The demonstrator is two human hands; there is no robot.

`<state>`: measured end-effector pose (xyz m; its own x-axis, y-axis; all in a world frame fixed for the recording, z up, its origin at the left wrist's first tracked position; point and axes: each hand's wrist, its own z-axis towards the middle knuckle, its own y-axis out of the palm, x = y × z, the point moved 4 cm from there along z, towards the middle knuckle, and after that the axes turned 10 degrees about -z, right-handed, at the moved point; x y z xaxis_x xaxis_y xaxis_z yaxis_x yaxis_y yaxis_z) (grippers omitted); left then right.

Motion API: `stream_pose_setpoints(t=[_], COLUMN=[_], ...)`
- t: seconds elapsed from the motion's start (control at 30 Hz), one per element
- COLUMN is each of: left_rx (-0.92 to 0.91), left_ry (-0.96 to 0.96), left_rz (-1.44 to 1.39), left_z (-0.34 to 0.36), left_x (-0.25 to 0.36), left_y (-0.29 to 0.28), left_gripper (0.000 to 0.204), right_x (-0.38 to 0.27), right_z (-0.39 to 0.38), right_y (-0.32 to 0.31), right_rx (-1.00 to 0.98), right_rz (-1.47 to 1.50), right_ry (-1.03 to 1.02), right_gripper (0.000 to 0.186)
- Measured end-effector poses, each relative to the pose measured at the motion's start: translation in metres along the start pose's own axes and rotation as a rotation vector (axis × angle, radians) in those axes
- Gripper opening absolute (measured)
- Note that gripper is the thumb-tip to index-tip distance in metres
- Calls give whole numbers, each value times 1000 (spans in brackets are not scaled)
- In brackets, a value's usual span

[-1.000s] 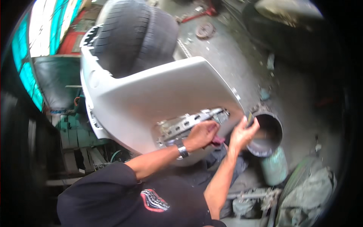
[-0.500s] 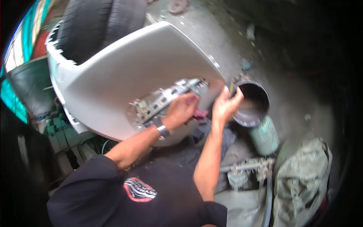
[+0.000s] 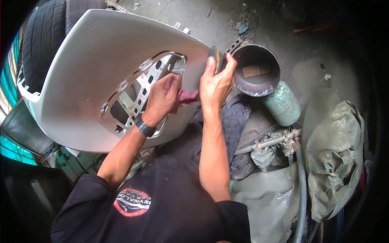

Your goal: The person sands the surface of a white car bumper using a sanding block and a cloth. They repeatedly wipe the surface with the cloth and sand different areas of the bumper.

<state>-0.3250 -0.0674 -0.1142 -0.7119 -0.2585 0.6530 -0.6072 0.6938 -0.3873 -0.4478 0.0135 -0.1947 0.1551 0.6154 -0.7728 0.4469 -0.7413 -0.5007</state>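
Note:
A grey car bumper lies tilted before me, with a rounded cutout through which a perforated metal bar shows. My left hand, a dark watch on its wrist, is closed on a crumpled maroon rag over the cutout's near right part. At the bumper's right edge, my right hand pinches a small dark sanding block with a yellow layer between thumb and fingers. The block stands upright beside the bumper's edge; whether it touches the surface I cannot tell.
Tyres stand behind the bumper at the far left. To the right are a dark round bucket with a brown piece inside and a worn green cylinder. A metal pipe frame and a crumpled dusty cover lie nearer.
The view has shifted, so the bumper appears farther up and left and the bucket farther left. Both hands appear higher in the picture, still holding the rag and the block.

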Motion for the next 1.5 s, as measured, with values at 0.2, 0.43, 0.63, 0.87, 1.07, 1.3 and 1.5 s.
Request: stream_pose_setpoints(t=[0.2, 0.43, 0.63, 0.87, 1.07, 1.3, 1.5], left_rx=[57, 53, -9, 10, 23, 42, 67], left_ry=[88, 107, 17, 57, -38, -23, -61], left_rz=[94, 54, 26, 42, 50, 87, 91], left_z=[1, 9, -1, 2, 2, 2, 1], left_x=[-1, 2, 3, 3, 6, 4, 5], left_y=[-4, -3, 2, -7, 0, -4, -4], left_gripper=[34, 35, 36, 33, 31, 33, 35], right_x=[-7, -5, 23, 46, 49, 63, 94], right_z=[-25, -15, 38, 30, 34, 45, 39], right_y=[-2, 1, 7, -61, -29, -12, -26], right_rx=[86, 60, 39, -455, -286, -255, -324], right_rz=[4, 26, -67, -137, -786, -716, -245], right_ry=[-166, -89, 6, -406, -972, -998, -489], right_gripper=[46, 47, 47, 82, 94, 94, 65])
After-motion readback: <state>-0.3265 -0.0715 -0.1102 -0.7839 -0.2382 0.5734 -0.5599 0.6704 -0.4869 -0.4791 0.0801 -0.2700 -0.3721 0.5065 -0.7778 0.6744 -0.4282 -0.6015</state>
